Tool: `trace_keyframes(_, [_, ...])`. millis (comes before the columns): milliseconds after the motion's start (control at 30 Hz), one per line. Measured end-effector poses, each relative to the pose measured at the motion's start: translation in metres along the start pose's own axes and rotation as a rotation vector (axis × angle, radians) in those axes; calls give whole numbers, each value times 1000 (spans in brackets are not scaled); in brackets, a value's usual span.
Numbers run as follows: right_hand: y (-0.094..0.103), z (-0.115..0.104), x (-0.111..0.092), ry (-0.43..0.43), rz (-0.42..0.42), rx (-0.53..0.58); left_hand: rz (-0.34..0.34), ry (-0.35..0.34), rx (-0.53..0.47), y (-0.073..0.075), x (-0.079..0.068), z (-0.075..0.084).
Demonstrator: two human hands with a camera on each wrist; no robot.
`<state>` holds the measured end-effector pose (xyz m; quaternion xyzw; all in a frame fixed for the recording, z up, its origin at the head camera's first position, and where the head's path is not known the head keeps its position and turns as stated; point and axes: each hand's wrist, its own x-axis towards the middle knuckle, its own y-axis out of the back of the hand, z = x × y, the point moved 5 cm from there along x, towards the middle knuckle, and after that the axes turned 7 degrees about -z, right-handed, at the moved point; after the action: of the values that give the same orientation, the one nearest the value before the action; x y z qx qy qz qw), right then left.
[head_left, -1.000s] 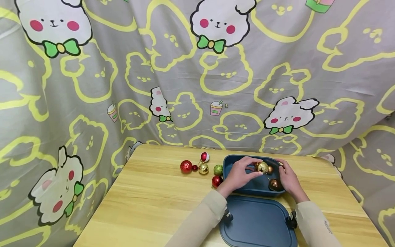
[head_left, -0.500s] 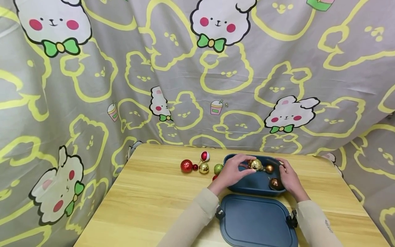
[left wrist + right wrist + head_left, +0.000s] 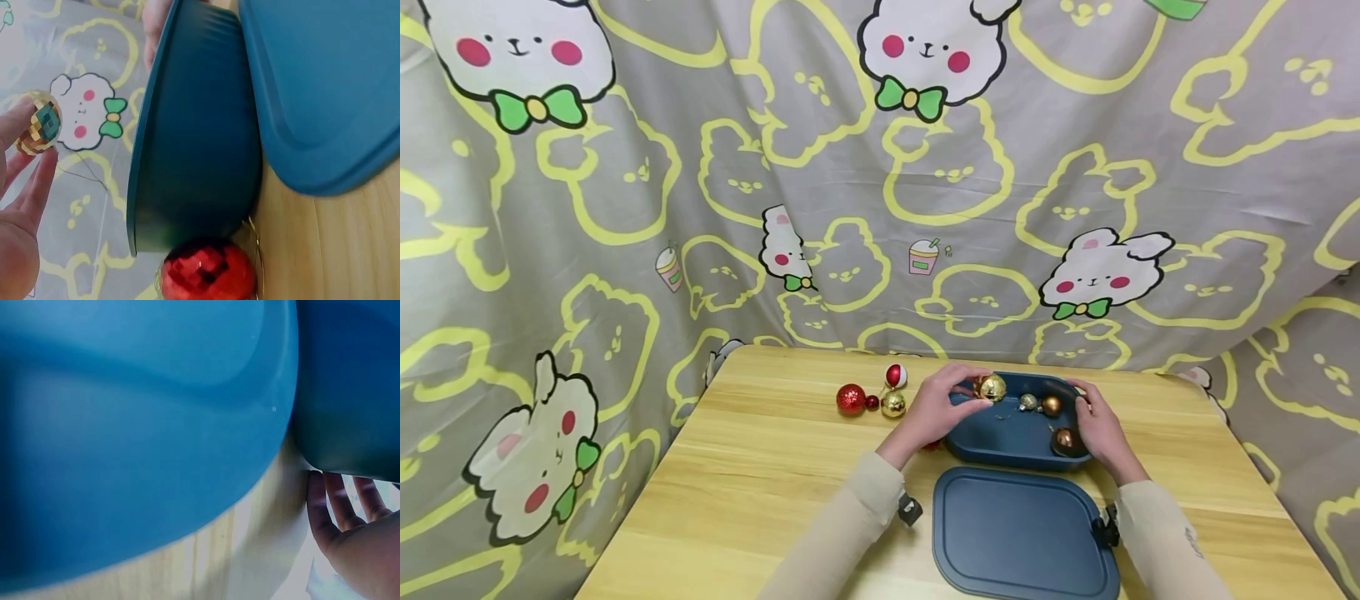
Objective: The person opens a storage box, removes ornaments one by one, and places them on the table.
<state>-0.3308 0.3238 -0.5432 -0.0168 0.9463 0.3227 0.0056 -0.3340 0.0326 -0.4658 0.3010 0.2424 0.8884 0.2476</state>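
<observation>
My left hand (image 3: 928,408) pinches a shiny gold bauble (image 3: 992,387) between thumb and fingers, over the left end of a deep blue box (image 3: 1000,454). A thread trails from this gold bauble (image 3: 44,122) in the left wrist view. At the box's right end, my right hand (image 3: 1103,429) grips the rim; the right wrist view has its fingers (image 3: 340,503) against the outer wall. Inside the box lie a small pale bauble (image 3: 1027,403), a copper one (image 3: 1051,406) and a larger brown bauble (image 3: 1066,442).
A blue lid (image 3: 1022,533) lies flat in front of the box. Left of it are a glittery red bauble (image 3: 851,400), a tiny red one (image 3: 872,402), a gold one (image 3: 893,404) and a red-and-white one (image 3: 895,376). A faceted red bauble (image 3: 209,275) sits by the box's left end.
My left hand has moved left with the gold bauble, from over the box's middle to its left end, uncovering the small pale bauble inside. The right hand has stayed at the box's right end.
</observation>
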Motion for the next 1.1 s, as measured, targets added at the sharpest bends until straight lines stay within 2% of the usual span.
trace_keyframes(267, [-4,-2,-1,-5,-10,0,-2,-5,-1,13,-14,-7])
trace_keyframes(633, [-4,-3,-1,-10,-10,8,17,33,-39,30,-35,-13])
trace_keyframes(900, [-2,-1,0,-6,-1,2,24,36,-12,46,-49,-21])
trace_keyframes(1100, [-1,0,1,-12,-2,2,22,57,-7,52,-59,-29])
